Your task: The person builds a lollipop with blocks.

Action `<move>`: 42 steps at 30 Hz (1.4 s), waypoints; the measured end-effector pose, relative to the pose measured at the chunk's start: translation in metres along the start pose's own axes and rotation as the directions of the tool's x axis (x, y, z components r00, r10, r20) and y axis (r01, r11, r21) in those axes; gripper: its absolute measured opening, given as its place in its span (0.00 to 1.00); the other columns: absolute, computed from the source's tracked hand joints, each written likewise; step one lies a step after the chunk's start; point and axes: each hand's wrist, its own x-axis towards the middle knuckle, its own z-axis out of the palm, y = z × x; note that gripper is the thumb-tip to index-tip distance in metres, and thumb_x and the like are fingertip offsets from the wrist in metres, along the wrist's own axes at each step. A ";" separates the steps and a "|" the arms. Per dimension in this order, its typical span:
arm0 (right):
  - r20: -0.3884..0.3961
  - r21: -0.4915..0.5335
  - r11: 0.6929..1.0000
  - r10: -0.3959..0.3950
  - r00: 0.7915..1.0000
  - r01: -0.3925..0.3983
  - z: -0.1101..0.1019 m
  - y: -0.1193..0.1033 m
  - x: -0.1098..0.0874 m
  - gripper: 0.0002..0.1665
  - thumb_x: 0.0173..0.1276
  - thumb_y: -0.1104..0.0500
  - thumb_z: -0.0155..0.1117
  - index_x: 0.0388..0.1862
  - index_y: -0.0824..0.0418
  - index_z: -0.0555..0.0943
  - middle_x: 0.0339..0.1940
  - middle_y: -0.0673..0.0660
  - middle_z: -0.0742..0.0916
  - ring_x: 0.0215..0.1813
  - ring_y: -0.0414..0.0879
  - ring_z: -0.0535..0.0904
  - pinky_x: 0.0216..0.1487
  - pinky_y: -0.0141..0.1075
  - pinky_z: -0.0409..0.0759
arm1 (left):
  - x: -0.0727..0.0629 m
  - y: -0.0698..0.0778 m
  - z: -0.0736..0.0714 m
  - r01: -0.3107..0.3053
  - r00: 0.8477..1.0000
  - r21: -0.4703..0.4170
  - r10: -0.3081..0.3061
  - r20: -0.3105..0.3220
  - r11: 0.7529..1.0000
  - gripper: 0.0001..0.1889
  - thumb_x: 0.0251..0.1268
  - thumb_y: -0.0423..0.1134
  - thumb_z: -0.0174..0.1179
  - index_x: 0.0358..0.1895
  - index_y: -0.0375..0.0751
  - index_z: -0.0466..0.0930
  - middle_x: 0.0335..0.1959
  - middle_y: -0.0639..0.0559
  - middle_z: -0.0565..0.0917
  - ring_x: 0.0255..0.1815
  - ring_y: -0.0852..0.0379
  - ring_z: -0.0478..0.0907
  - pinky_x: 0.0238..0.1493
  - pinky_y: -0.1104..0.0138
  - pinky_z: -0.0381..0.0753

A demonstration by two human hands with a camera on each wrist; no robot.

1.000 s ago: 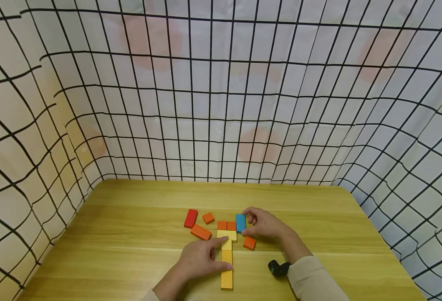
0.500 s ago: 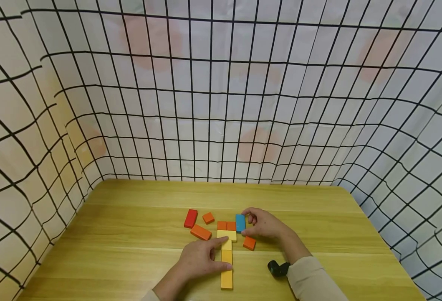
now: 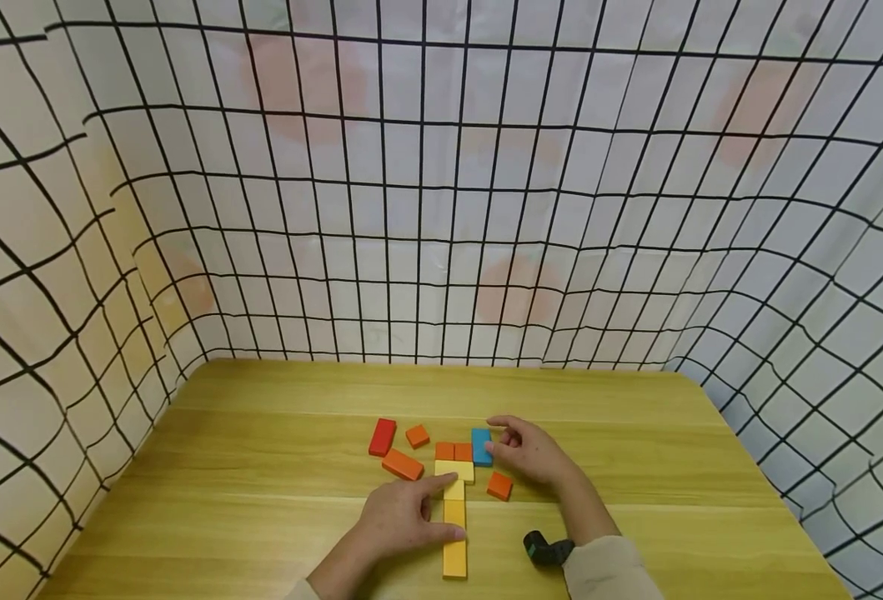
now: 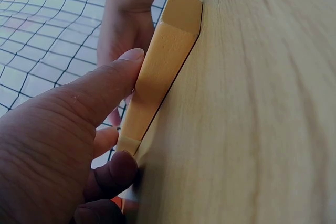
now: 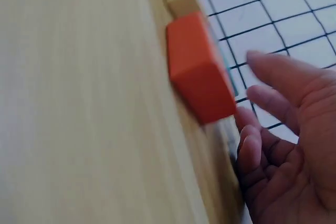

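Yellow wooden blocks [image 3: 454, 560] form a line on the table, topped by a pale yellow block [image 3: 441, 468] lying crosswise. Two small orange blocks [image 3: 444, 451] sit against its far side, and a blue block [image 3: 480, 446] stands lengthwise at their right. My left hand [image 3: 399, 517] rests along the line, index finger on the pale blocks and thumb on a yellow one [image 4: 163, 66]. Beside the blue block is my right hand [image 3: 533, 452], its thumb and index finger spread apart with the thumb tip at the block's edge. A loose orange block [image 5: 197, 61] lies just nearer than this hand.
Left of the arrangement lie a red block [image 3: 383, 437], a longer orange block [image 3: 402, 465] and a small orange one [image 3: 417, 436]. A black wrist device [image 3: 546, 548] sits at the right sleeve. Black grid netting [image 3: 441, 250] encloses the wooden table [image 3: 261, 467].
My right thumb has shifted from the blue block's near corner up along its right side, and the hand has opened and turned slightly. My left hand stays put.
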 end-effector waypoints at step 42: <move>-0.058 -0.061 0.998 -0.020 0.998 0.017 0.013 -0.004 -0.006 0.27 0.71 0.52 0.70 0.67 0.54 0.79 0.37 0.51 0.80 0.35 0.44 0.71 0.37 0.36 0.71 | -0.001 -0.016 -0.022 0.288 0.905 -0.101 -0.305 -0.296 0.952 0.31 0.55 0.60 0.74 0.54 0.43 0.77 0.21 0.56 0.76 0.19 0.60 0.69 0.20 0.66 0.65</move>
